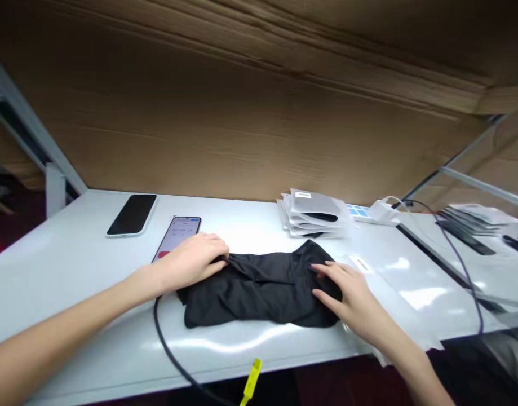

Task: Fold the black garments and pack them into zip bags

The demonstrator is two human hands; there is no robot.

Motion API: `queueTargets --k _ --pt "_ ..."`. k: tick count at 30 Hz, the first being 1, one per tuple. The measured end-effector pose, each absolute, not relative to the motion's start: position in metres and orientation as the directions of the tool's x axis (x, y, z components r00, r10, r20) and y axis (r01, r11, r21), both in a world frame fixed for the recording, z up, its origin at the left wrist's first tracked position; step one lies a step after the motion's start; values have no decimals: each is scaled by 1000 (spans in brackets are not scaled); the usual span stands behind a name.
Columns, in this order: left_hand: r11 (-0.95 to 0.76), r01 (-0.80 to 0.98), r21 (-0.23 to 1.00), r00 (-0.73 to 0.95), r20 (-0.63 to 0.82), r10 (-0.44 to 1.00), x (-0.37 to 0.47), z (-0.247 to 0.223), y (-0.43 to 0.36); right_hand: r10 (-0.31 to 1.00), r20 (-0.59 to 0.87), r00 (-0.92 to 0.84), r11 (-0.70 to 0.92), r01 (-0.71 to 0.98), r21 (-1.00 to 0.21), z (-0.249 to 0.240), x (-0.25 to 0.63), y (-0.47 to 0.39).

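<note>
A black folded cloth (259, 290), smooth and creased like a garment, lies flat across the middle of the white table. At its upper left corner, my left hand (199, 256) has fingers and thumb closed on the edge of the fabric. My right hand (347, 290) rests on the cloth's right end, thumb and fingers apart. Under the right wrist and beside it lies a clear plastic bag (394, 299) with a small white label (361, 264). What the cloth is exactly cannot be made out while it is folded.
A lit phone (180, 234) lies just behind my left hand; a dark-screened phone (132, 215) is farther left. Bagged items (311, 213) are stacked at the back. A power strip with a white plug (381, 211) sits right. A dark cable (168, 347) with a yellow tag (252, 379) crosses the front edge.
</note>
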State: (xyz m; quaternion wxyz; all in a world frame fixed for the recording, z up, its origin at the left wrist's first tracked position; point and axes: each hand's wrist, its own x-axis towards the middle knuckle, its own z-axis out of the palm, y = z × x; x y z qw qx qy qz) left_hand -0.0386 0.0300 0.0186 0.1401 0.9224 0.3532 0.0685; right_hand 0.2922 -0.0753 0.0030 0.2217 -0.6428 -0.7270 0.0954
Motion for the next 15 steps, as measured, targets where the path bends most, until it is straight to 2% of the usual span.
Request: queueTargets --k 3,5,11,15 --pt "-570 690 446 620 43 783 -37 16 46 975 196 -105 184 873 -451 2 297 -77" --pt "-498 725 476 540 57 840 -34 14 58 970 223 -99 198 852 -485 5 297 -80" --pt "-494 788 368 467 166 868 -21 17 72 959 281 -40 185 839 -512 23 293 -110" --pt "-639 694 333 610 200 767 -19 30 33 960 268 -83 197 878 -436 16 297 -140"
